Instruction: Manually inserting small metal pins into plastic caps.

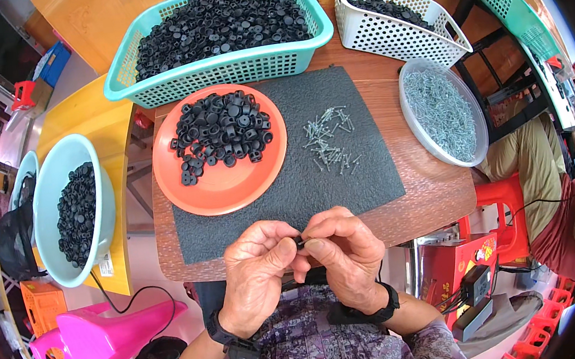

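- The brown wooden tabletop (436, 195) carries a dark grey rectangular mat (343, 173).
- A teal plastic basket (220, 67) of black parts sits at the far edge.
- A round orange plastic plate (225, 186) of black parts lies on the mat's left side.
- Loose silver screws (329, 140) lie mid-mat.
- The left hand (258, 270) and right hand (344, 254), fingers curled, pinch a small black plastic part (300, 243) between them over the near edge.

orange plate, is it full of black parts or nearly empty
Partly full. The orange plate has black plastic parts heaped on its far half, while the near half shows bare orange.
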Demonstrator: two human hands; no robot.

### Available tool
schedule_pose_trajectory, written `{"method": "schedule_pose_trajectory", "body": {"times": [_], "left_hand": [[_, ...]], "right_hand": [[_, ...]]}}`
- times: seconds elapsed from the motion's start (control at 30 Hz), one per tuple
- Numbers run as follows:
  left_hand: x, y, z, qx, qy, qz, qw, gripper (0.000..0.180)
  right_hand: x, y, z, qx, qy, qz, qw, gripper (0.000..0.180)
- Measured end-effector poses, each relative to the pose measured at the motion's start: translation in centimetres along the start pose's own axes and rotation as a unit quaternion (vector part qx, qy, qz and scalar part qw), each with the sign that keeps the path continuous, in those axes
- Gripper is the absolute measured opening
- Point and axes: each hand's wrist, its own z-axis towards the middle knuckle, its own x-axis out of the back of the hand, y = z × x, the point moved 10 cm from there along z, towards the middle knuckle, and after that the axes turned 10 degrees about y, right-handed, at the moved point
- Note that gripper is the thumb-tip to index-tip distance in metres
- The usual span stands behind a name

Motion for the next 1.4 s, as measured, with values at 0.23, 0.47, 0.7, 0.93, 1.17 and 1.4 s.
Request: {"method": "schedule_pose_trajectory", "body": {"times": [0.23, 0.47, 0.7, 0.93, 1.17, 1.4], "left_hand": [[0.2, 0.0, 0.1, -0.014, 0.007, 0.018, 1.000, 0.019], [0.6, 1.2, 0.3, -0.092, 0.034, 0.068, 0.993, 0.019], [0.6, 1.8, 0.5, -0.116, 0.028, 0.062, 0.991, 0.015], [1.6, 1.5, 0.5, -0.083, 0.074, 0.074, 0.991, 0.014], [1.5, 1.4, 0.4, -0.069, 0.026, 0.053, 0.996, 0.016], [2.4, 2.2, 1.2, -0.099, 0.019, -0.002, 0.995, 0.016]], "right_hand": [[0.4, -0.5, -0.1, 0.046, 0.014, -0.109, 0.993, 0.012], [-0.6, -3.0, 0.3, 0.192, -0.017, -0.235, 0.953, 0.021], [-1.9, -3.5, 0.8, 0.235, -0.044, -0.256, 0.936, 0.023], [-2.9, -4.1, 0.1, 0.289, -0.083, -0.331, 0.895, 0.020], [-3.6, -4.0, 1.1, 0.251, -0.101, -0.300, 0.915, 0.019], [-5.5, -3.6, 1.9, 0.245, -0.173, -0.319, 0.899, 0.018]]}}
